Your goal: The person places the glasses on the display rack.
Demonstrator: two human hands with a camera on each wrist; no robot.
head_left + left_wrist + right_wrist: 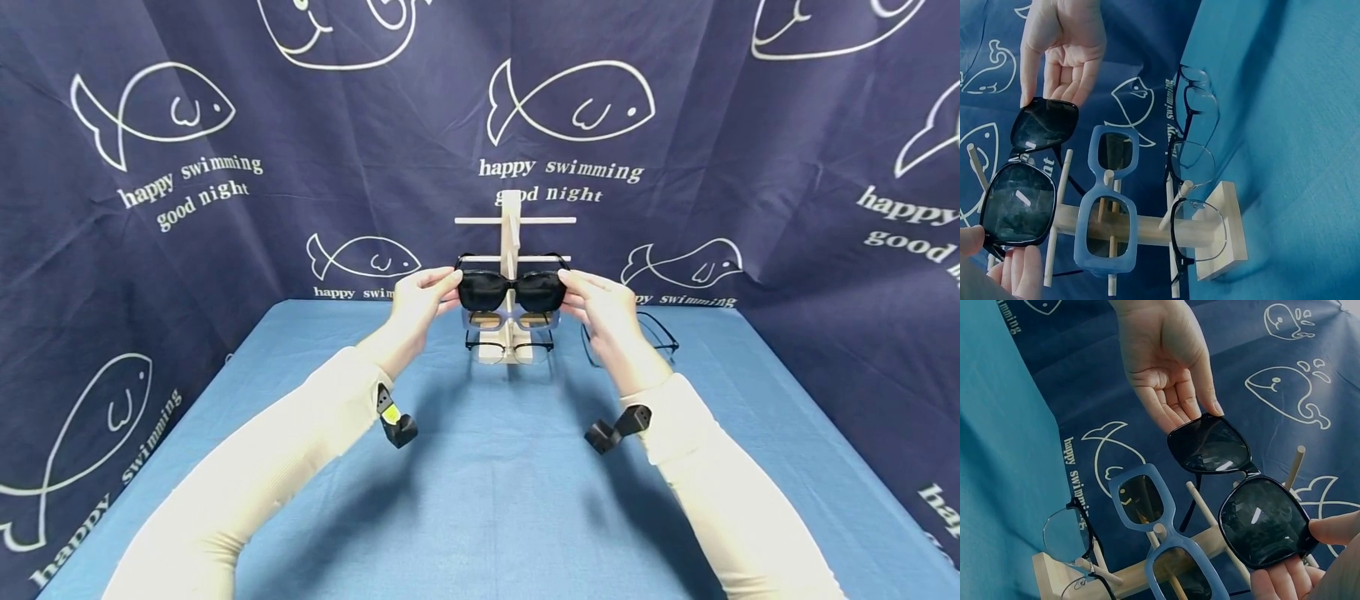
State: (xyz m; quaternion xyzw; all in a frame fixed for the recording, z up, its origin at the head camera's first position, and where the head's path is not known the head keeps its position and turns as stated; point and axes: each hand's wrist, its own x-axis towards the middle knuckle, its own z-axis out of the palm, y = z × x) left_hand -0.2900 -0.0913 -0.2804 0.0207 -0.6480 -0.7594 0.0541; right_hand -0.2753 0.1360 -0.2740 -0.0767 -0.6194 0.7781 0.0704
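Blue counter [495, 500]; my left hand [417, 308] and right hand [609, 315] pinch black sunglasses [483, 292] by corners; uneven release might drop them.

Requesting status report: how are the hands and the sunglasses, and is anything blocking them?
Left hand and right hand pinch black sunglasses at opposite ends. Held before wooden stand, contact unclear. Blue-framed glasses just below; no obstruction visible.

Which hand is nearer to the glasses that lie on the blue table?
Right. In the head view, the right hand partly overlaps the glasses; the left hand is farther away, left of the wooden stand.
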